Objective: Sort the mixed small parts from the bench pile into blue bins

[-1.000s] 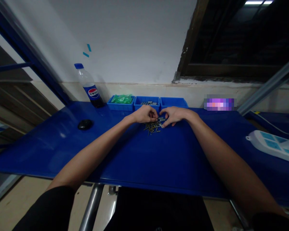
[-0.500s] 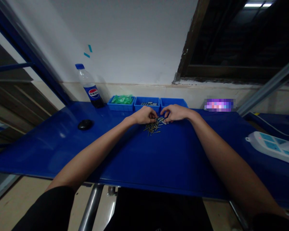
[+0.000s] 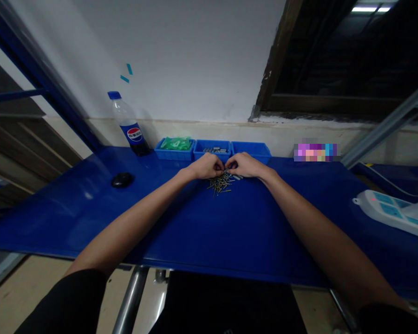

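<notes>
My left hand (image 3: 206, 166) and my right hand (image 3: 244, 165) meet fingertip to fingertip over a small heap of thin brass-coloured pins (image 3: 220, 183) on the blue table (image 3: 209, 222). Both hands are curled with fingers pinched together. What they pinch is too small to make out. A few small grey metal pieces (image 3: 237, 176) lie just under my right hand. Behind the hands stand three blue bins: one with green parts (image 3: 176, 144), one with grey metal parts (image 3: 213, 150), and one (image 3: 251, 149) whose inside I cannot see.
A cola bottle (image 3: 128, 124) stands at the back left by the wall. A black mouse-like object (image 3: 122, 179) lies on the left of the table. A white power strip (image 3: 393, 214) lies at the right edge. Shelf frames flank both sides.
My right hand has lifted off the table and drawn left, so its fingertips now touch those of my left hand above the pins. The left hand has barely moved.
</notes>
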A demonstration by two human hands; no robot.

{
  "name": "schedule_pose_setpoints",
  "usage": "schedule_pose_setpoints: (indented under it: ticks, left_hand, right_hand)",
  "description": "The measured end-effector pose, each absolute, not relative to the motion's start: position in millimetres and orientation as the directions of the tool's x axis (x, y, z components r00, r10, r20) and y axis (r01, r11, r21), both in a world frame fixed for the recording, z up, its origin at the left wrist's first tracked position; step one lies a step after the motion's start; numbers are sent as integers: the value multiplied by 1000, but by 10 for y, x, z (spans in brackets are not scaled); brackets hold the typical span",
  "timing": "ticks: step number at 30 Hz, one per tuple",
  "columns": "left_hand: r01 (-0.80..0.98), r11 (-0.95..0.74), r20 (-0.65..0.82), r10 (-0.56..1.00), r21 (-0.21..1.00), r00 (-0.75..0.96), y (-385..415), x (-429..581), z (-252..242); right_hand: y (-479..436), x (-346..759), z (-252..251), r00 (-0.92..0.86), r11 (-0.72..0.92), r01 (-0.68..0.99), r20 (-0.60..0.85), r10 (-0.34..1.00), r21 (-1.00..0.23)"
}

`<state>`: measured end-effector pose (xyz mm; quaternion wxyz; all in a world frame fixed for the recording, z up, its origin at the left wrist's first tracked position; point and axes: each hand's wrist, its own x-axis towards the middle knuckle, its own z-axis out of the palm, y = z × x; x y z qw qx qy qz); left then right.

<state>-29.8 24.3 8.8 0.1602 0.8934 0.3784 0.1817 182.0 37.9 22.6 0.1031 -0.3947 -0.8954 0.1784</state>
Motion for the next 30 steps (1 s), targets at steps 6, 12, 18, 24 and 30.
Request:
schedule_pose_setpoints:
  ticks: [6,12,18,24,30]
  left_hand:
    - [615,-654,190,738,441,648,250,-304,88]
    - [634,-626,187,763,454,619,248,-305,88]
    - [643,-603,189,781,472,595,233,-316,143]
    - [450,-503,256,826,738,503,282,-344,189]
    - [149,-293,246,930,944,274,301,-319,206]
  right_hand:
    - [378,1796,205,-651,634,681,93,754,-366]
    - [366,1782,186,-663,642,642,117,740,-419]
    - [311,1798,282,-651,641,621,160,742,-451]
    - [329,1883,383,-571,556,478,241,785,-680]
    - [419,2006,403,-548,463,399,199,813,-791]
